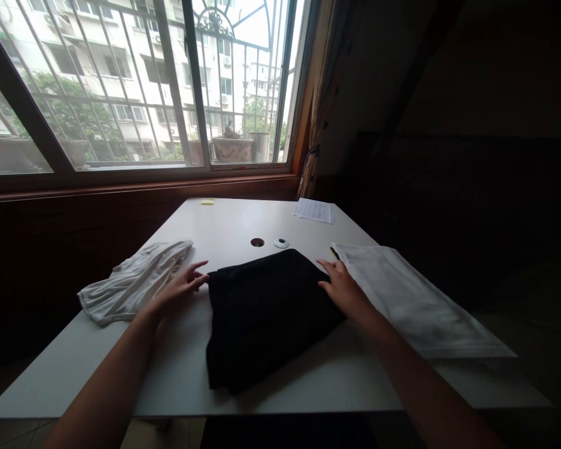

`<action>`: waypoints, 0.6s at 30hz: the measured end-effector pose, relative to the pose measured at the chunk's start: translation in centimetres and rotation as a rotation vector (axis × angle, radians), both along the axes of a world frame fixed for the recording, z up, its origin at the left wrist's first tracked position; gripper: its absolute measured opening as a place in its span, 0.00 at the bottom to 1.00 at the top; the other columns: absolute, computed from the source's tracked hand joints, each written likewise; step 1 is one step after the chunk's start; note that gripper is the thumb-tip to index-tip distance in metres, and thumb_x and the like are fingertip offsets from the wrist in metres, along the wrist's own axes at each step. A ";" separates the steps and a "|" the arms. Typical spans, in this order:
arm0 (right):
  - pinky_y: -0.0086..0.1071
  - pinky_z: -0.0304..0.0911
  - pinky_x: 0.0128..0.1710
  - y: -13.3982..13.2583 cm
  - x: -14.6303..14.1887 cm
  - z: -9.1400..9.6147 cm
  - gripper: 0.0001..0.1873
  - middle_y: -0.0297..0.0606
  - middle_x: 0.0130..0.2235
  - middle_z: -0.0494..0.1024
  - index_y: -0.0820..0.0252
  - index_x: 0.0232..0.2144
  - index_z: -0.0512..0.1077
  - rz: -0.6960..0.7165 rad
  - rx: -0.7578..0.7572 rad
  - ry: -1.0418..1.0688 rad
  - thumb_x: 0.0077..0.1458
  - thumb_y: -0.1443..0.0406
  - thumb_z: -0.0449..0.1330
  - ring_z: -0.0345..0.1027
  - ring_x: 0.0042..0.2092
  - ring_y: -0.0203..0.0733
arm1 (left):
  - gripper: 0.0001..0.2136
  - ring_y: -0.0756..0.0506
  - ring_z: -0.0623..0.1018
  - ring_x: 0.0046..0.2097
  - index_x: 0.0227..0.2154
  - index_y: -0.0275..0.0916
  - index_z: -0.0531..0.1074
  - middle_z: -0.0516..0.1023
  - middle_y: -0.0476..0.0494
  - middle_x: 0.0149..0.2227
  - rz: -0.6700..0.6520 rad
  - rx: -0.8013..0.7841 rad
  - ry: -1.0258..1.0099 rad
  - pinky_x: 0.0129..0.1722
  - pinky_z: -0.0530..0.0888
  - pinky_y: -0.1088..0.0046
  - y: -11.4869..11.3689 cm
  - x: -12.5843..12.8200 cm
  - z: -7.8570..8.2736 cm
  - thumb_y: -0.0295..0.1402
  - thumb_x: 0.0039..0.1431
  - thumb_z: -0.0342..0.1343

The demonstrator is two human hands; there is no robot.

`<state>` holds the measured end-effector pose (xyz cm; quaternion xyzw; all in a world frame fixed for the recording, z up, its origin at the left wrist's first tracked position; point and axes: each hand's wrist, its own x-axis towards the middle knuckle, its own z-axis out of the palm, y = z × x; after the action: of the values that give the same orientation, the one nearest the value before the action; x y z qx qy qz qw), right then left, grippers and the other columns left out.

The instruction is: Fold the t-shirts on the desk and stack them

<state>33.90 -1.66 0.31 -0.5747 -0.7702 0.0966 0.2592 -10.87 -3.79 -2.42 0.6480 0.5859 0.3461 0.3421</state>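
Observation:
A black folded garment (268,318) lies in the middle of the white table (177,374); its exact kind I cannot make out. My left hand (184,284) is at its upper left corner, fingers spread, the fingertips close to the edge or touching it. On the opposite side my right hand (341,284) rests at the garment's upper right edge with its fingers apart. Neither hand grips the cloth. A crumpled light-coloured garment (138,280) lies left of my left hand. Beyond my right hand a white cloth item (406,299) is spread flat.
Toward the far edge are a sheet of printed paper (314,211) and a small yellow pad (207,202). A round hole (257,242) in the tabletop has a white ring-shaped cover (281,243) beside it. Behind the table stands a barred window (144,87) with a curtain (320,93).

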 end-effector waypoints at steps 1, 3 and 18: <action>0.52 0.66 0.59 0.1 0.4 0.6 0.30 0.47 0.61 0.66 0.47 0.63 0.66 -0.014 0.031 -0.019 0.58 0.64 0.60 0.68 0.58 0.58 | 0.35 0.39 0.81 0.42 0.64 0.42 0.66 0.83 0.40 0.44 -0.048 -0.006 0.009 0.44 0.77 0.63 -0.2 0.4 0.1 0.56 0.59 0.56; 0.54 0.65 0.59 -0.2 0.8 1.1 0.27 0.48 0.61 0.66 0.48 0.61 0.68 -0.015 0.056 -0.030 0.59 0.62 0.61 0.67 0.58 0.59 | 0.32 0.39 0.81 0.44 0.62 0.43 0.69 0.83 0.39 0.44 -0.093 0.000 0.045 0.43 0.76 0.64 -0.3 1.1 0.1 0.56 0.59 0.57; 0.43 0.66 0.51 -10.0 -5.3 -4.4 0.20 0.40 0.49 0.77 0.55 0.48 0.74 0.857 0.144 -0.169 0.57 0.54 0.69 0.69 0.48 0.46 | 0.21 0.42 0.78 0.34 0.40 0.44 0.80 0.82 0.47 0.34 0.088 0.123 0.112 0.36 0.72 0.68 1.2 5.4 -1.3 0.55 0.52 0.62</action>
<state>28.64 -11.65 -4.14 -0.1898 -0.9622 0.0941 0.1714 -5.51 -2.64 -3.69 0.6598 0.6095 0.3594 0.2529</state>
